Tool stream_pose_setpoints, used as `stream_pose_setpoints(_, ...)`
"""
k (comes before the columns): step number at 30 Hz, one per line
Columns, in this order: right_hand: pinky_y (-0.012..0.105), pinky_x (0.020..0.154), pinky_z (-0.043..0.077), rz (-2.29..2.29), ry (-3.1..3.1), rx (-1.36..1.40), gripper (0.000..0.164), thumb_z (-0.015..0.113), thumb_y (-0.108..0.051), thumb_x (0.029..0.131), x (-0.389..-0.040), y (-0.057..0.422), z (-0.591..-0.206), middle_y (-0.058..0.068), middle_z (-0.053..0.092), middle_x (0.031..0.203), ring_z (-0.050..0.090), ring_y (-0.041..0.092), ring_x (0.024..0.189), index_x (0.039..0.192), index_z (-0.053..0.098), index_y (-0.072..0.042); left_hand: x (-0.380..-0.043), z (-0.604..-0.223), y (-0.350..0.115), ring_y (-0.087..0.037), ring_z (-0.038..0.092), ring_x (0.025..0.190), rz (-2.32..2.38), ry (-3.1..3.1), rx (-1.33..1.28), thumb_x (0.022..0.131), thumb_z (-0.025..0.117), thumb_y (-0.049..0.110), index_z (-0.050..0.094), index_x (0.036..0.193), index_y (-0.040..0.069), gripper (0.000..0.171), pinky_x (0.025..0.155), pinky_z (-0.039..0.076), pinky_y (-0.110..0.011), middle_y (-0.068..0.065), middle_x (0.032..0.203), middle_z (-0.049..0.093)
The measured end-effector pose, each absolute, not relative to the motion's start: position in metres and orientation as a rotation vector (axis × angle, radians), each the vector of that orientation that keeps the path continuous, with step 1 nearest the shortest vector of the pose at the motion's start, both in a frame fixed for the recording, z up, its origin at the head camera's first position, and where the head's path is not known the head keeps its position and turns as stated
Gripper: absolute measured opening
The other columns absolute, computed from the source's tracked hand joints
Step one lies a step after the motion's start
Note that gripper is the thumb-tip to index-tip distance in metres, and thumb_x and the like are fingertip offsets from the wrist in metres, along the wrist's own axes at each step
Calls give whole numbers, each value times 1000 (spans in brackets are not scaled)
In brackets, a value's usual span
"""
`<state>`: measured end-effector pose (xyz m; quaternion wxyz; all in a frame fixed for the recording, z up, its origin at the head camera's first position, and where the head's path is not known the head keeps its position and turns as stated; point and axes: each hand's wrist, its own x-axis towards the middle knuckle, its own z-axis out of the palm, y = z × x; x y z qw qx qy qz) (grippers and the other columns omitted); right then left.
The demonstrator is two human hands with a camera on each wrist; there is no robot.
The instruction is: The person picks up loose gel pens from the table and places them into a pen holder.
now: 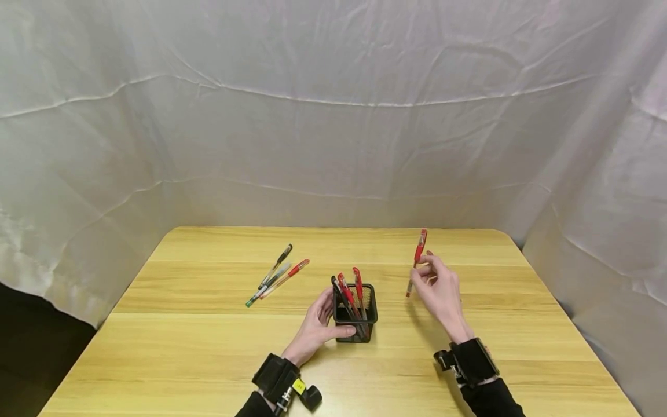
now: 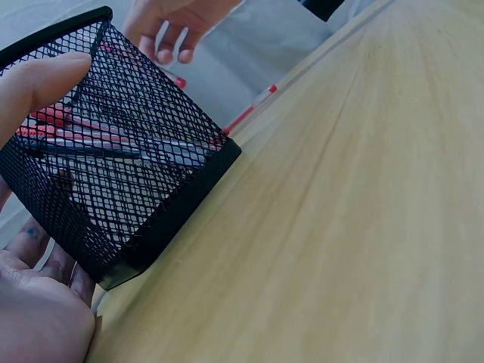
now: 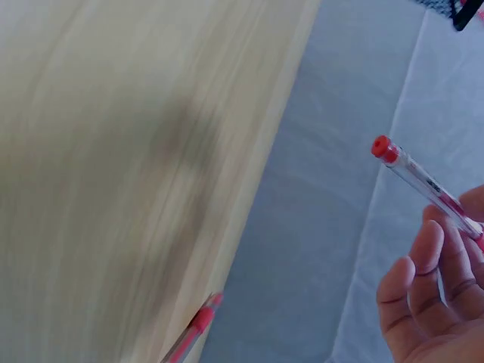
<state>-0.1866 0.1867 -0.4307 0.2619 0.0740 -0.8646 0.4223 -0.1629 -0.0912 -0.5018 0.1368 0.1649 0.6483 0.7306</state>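
Observation:
My left hand point(image 1: 314, 325) holds a black mesh pen holder point(image 1: 371, 330) from its left side. The thumb lies across the near wall, and the other fingers are behind the left wall. Inside lean two red gel pens point(image 1: 359, 285) and a black pen point(image 1: 334, 284), caps up. To the right, my right hand point(image 1: 440, 289) pinches another red gel pen point(image 1: 420, 246) between thumb and fingertips, above the table. The pen stands nearly upright, its red cap on top and its clear barrel point(image 3: 423, 180) pointing down. A further red pen point(image 3: 198, 321) lies on the table, mostly hidden behind the right hand in the head view.
Left of the holder, several pens lie on the wooden table point(image 1: 172, 336): a black pen point(image 1: 283, 253), a green-ended pen point(image 1: 253, 298) and a red pen point(image 1: 298, 267). A pale cloth point(image 1: 333, 145) hangs behind the table and along its sides.

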Motion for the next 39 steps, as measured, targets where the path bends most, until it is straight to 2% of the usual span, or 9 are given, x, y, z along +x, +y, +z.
stream_pose_setpoints(4, 9, 59, 44, 1208, -2247, 235, 21, 68, 1, 89, -180, 179, -426, 13, 73, 78, 53, -6, 65, 110, 66, 3, -162, -501, -91, -35, 19, 156, 2121, 1877, 471, 78, 87, 15, 16, 159, -1, 109, 131, 12, -49, -20, 166, 26)
stream_pose_setpoints(8, 8, 60, 44, 1239, -2175, 271, 19, 67, 8, 88, -162, 163, -402, 18, 72, 78, 53, -7, 69, 107, 64, 10, -162, -501, -91, -35, 19, 156, 2117, 1876, 465, 79, 87, 15, 15, 159, -2, 109, 131, 12, -49, -20, 166, 25)
stream_pose_setpoints(13, 15, 63, 50, 1241, -2110, 366, 21, 68, 15, 85, -146, 148, -383, 23, 70, 81, 57, -6, 74, 105, 63, 16, -162, -502, -91, -36, 18, 156, 2112, 1879, 467, 79, 86, 15, 15, 159, -3, 108, 131, 12, -50, -21, 166, 24)
stream_pose_setpoints(19, 20, 65, 52, 1238, -2058, 456, 19, 68, 18, 82, -140, 138, -376, 22, 69, 82, 58, -4, 76, 100, 63, 15, -162, -501, -91, -37, 16, 156, 2111, 1874, 452, 80, 86, 14, 13, 159, -3, 109, 131, 11, -51, -22, 167, 21)
stream_pose_setpoints(25, 24, 64, 52, 1173, -2028, 549, 21, 68, 22, 77, -140, 129, -375, 23, 67, 81, 59, 11, 73, 95, 62, 15, -161, -500, -91, -38, 17, 156, 2112, 1877, 447, 80, 85, 12, 13, 159, -3, 109, 131, 11, -51, -22, 167, 21)
stream_pose_setpoints(29, 26, 64, 52, 1132, -2019, 595, 23, 70, 21, 75, -150, 130, -389, 19, 70, 81, 60, 19, 72, 95, 64, 11, -161, -500, -91, -37, 18, 156, 2108, 1883, 454, 80, 85, 14, 14, 159, -3, 108, 130, 12, -51, -21, 166, 23)
stream_pose_setpoints(34, 23, 66, 52, 1093, -2021, 653, 23, 73, 16, 77, -160, 132, -405, 12, 73, 84, 62, 16, 73, 96, 67, 3, -161, -500, -92, -37, 18, 156, 2107, 1882, 463, 80, 85, 14, 14, 159, -2, 107, 130, 11, -52, -21, 166, 24)
stream_pose_setpoints(39, 18, 67, 51, 1069, -2033, 703, 18, 72, 10, 80, -164, 131, -409, 10, 73, 84, 62, 12, 72, 95, 67, 0, -161, -500, -92, -37, 18, 156, 2101, 1889, 459, 80, 85, 14, 15, 159, -2, 106, 130, 12, -51, -21, 166, 24)
